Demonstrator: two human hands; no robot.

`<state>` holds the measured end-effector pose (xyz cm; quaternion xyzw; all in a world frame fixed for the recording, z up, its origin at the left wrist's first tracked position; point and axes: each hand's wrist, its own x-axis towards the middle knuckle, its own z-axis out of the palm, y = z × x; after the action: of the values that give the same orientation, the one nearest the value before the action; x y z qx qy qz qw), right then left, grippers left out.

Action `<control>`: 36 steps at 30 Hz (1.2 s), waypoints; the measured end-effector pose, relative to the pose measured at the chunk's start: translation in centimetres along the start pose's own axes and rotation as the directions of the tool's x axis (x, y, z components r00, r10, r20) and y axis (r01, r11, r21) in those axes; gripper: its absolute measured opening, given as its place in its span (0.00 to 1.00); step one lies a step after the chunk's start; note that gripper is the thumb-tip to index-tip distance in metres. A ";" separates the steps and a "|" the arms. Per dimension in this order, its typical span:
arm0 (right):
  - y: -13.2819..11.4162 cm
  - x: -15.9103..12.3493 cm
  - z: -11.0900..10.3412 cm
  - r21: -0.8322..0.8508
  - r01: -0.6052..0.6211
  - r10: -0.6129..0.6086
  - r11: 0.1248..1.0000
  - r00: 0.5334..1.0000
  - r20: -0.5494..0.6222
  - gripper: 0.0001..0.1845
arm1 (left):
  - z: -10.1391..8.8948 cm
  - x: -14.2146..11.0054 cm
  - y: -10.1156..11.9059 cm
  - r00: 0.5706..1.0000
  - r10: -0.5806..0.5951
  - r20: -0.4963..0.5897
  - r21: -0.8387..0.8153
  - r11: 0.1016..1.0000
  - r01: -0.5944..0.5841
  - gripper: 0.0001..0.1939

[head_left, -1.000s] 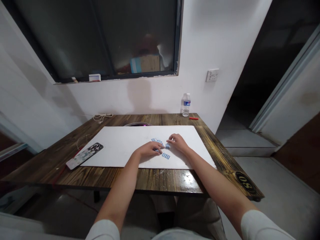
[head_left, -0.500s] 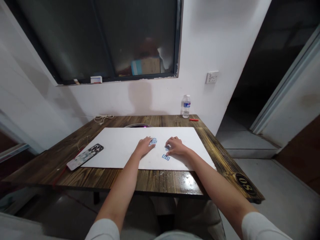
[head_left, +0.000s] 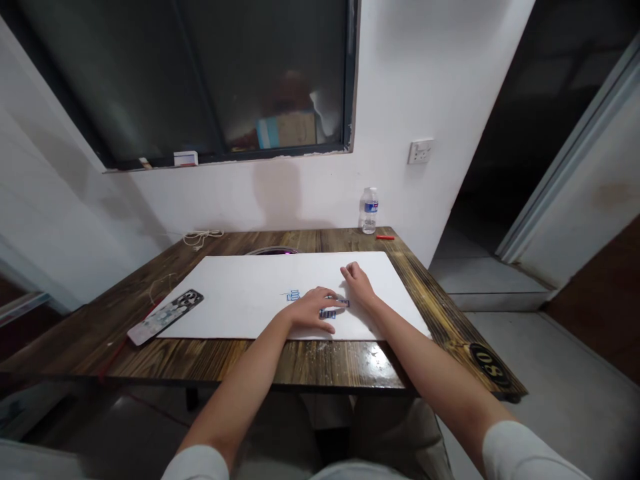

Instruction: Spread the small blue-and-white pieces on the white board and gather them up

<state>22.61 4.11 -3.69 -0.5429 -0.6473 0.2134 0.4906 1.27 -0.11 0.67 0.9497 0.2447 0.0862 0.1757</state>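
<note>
Several small blue-and-white printed pieces [head_left: 293, 295] lie on a white board [head_left: 240, 300] in the head view, one group standing apart to the left of the hands and others just under and beside the fingers. The left hand [head_left: 313, 310] lies nearly flat, its fingers reaching over the pieces nearest the front of the board; its grip looks loose, but whether it pinches anything cannot be told from here. The right hand [head_left: 357, 283] sits just beyond, fingers bunched and tips down close to the pieces, and its grip is equally hard to read, with no piece clearly held. The pieces look thin, flat and light, probably stiff enough to keep their shape but easy to nudge across the smooth board, so a fingertip pressed on top or a pinch at a narrow edge seems the likeliest hold. The board rests on a dark wooden surface [head_left: 280, 360], with a patterned phone [head_left: 165, 317] beside it on the left. Further back stand a plastic water bottle [head_left: 369, 211] and a small red stick [head_left: 385, 237], below a wall socket [head_left: 420, 151].
</note>
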 end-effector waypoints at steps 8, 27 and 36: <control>-0.6 -0.4 -0.1 -0.016 0.027 -0.027 1.000 1.000 -0.014 0.18 | 0.2 1.1 1.1 0.993 0.001 -0.115 0.179 0.984 0.020 0.12; -3.4 -2.2 0.2 -0.248 0.374 -0.202 0.893 0.829 0.522 0.17 | -3.4 -3.2 -3.1 0.709 -0.634 -0.308 0.183 0.692 0.699 0.18; -2.6 -1.8 0.8 -0.364 0.300 -0.153 0.882 0.912 0.381 0.16 | -0.9 -1.4 -2.2 0.949 -0.311 0.051 -0.041 0.949 0.313 0.34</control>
<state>20.48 1.83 -2.69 -0.5084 -0.8125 0.1022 0.2662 -1.12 1.30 0.57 0.8961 0.3857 0.0422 0.2153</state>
